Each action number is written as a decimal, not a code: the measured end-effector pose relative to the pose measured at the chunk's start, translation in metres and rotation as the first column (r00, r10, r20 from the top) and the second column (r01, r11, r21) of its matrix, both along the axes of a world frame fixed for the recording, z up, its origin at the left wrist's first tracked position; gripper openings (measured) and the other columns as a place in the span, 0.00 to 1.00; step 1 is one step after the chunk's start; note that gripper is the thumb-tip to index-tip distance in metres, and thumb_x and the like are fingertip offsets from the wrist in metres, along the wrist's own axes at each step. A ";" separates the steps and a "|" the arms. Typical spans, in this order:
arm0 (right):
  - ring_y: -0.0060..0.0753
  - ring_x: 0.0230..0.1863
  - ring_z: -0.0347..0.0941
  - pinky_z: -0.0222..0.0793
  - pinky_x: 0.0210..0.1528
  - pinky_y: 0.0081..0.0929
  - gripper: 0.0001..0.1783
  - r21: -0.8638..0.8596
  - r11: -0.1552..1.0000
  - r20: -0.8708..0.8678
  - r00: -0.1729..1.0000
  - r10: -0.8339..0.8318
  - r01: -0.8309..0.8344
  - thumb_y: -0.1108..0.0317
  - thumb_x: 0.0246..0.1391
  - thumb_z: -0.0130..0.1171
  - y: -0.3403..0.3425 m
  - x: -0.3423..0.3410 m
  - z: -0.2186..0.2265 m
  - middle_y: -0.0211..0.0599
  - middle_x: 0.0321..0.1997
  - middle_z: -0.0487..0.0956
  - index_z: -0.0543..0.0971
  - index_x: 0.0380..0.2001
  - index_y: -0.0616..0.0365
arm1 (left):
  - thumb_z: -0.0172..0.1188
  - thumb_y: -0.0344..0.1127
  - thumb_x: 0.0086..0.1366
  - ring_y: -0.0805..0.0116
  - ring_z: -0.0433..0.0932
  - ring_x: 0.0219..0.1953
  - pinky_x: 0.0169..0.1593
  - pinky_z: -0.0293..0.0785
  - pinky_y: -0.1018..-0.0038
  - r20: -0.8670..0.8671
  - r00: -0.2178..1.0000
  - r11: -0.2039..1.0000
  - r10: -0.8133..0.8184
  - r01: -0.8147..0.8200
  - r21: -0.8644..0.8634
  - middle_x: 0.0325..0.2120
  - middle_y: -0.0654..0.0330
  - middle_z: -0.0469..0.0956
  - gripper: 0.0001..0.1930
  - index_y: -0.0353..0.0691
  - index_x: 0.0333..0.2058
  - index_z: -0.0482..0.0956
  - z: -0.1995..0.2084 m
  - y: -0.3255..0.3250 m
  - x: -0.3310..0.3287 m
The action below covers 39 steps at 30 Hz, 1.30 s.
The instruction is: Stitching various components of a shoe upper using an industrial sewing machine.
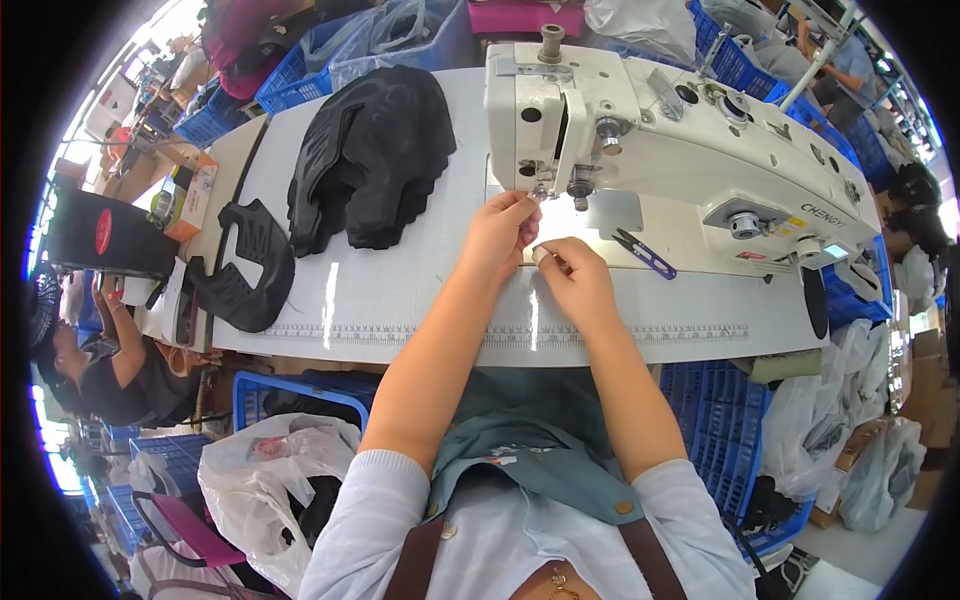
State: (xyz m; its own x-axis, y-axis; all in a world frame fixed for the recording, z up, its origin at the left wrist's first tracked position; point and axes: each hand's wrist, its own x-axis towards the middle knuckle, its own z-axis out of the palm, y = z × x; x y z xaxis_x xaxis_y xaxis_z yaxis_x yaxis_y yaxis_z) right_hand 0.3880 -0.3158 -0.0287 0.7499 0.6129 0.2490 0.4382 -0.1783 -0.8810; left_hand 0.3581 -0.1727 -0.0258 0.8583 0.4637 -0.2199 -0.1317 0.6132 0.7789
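Observation:
A white sewing machine [640, 140] stands across the far right of the table. My left hand [500, 238] is at its needle area, thumb and fingers pinched together just in front of the presser foot. Whatever lies between those fingertips is too small to tell. My right hand [580, 285] is close beside it, fingers curled and closed low over the tabletop; a pale patch shows at a fingertip, and what they hold, if anything, is hidden. Thread snips [645, 254] with a dark purple handle lie on the machine bed, right of my right hand.
A stack of black shaped pieces [375, 150] lies left of the machine. One more black cut-out piece [262, 275] lies at the table's left end. A ruler strip [480, 335] runs along the front edge. Blue crates [715, 420] and plastic bags surround the table; another person sits left.

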 end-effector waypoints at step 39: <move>0.28 0.26 0.71 0.66 0.27 0.23 0.06 -0.294 0.791 0.195 0.777 0.599 -0.536 0.71 0.44 0.61 -0.022 0.008 0.087 0.32 0.26 0.76 0.80 0.28 0.58 | 0.55 0.32 0.61 0.80 0.61 0.12 0.14 0.53 0.84 -0.039 0.875 0.865 -0.483 0.469 -0.180 0.24 0.54 0.79 0.06 0.35 0.31 0.76 0.012 0.004 -0.132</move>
